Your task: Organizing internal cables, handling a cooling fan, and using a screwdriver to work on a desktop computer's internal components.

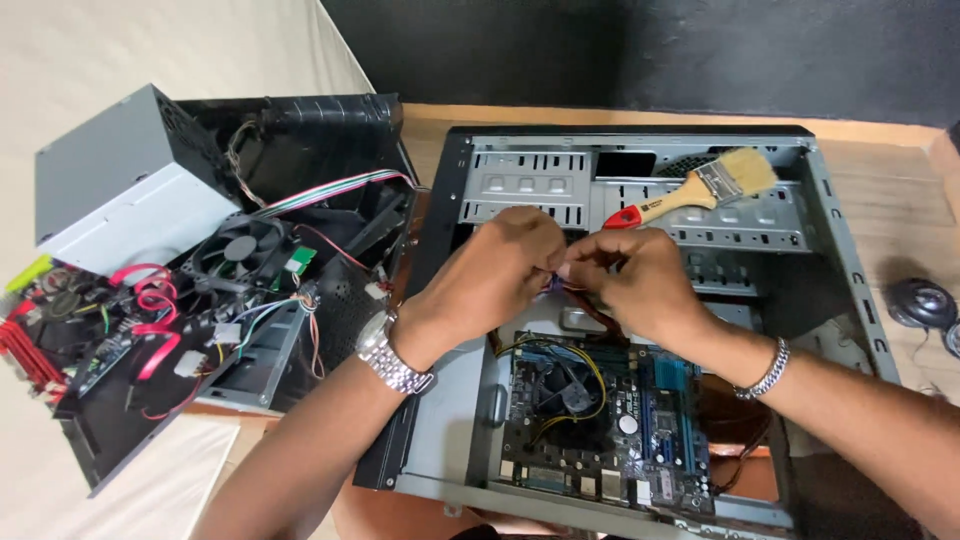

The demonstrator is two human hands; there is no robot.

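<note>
Both hands meet over the open computer case [840,250] — the left hand [495,270] and the right hand [635,280] are curled, fingertips pinched together on something small with thin wires [552,283]. The fingers hide it, so what it is cannot be told. Below the wrists lies the green circuit board [600,420]. A paintbrush [700,190] rests on the metal bay above — near the knuckles, not touching.
</note>
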